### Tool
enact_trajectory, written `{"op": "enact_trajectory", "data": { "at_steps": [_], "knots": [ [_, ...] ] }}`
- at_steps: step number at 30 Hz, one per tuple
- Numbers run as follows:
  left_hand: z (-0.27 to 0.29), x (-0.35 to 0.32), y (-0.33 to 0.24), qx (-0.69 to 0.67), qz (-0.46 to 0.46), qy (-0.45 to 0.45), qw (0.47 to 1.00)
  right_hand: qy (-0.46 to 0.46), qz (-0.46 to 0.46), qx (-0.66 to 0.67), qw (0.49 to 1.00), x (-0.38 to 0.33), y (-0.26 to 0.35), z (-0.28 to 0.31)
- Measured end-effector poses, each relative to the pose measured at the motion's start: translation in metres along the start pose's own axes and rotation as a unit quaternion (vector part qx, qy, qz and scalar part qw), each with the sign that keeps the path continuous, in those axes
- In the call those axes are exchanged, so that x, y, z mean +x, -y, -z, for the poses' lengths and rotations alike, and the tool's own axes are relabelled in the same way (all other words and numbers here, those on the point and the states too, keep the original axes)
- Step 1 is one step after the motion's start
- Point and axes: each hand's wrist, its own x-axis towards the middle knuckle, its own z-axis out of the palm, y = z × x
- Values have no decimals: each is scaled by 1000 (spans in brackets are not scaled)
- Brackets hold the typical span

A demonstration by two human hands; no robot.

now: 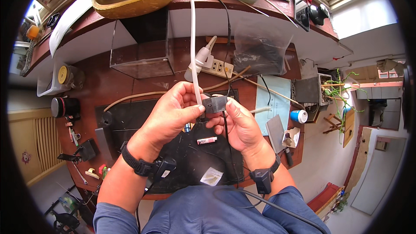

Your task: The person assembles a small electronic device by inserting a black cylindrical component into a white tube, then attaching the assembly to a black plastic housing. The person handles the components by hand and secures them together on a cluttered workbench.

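My left hand (173, 110) and my right hand (240, 125) meet above the black mat (130, 123) on the brown desk. Between their fingertips sits a small dark grey block (215, 103). The left thumb and fingers pinch its left end together with a white flat strip (192, 39) that runs up and away to the top shelf. The right thumb and forefinger grip the block's right end. A thin black cable (227, 130) hangs down from the block past the right palm. Both wrists wear black bands.
A white power strip (219, 67) with a white plug lies behind the hands. A clear bag (260, 52), a clear box (141, 56), a black round can (64, 106), a blue-capped cup (299, 115), small tools at the left edge and a small red-white tube (206, 140) on the mat.
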Motion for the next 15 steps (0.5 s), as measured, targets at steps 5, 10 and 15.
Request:
{"op": "enact_trajectory", "data": {
  "at_steps": [5,10,15],
  "knots": [
    [3,-4,-6,-7,-7,-21,1000,-101,79,-195,972,6,-4,10],
    [5,-6,-9,-20,-13,-18,1000,-70,259,-433,860,10,15,-6],
    [7,-6,-14,-10,-12,-8,1000,111,289,-544,780,21,44,-4]
  ]
}}
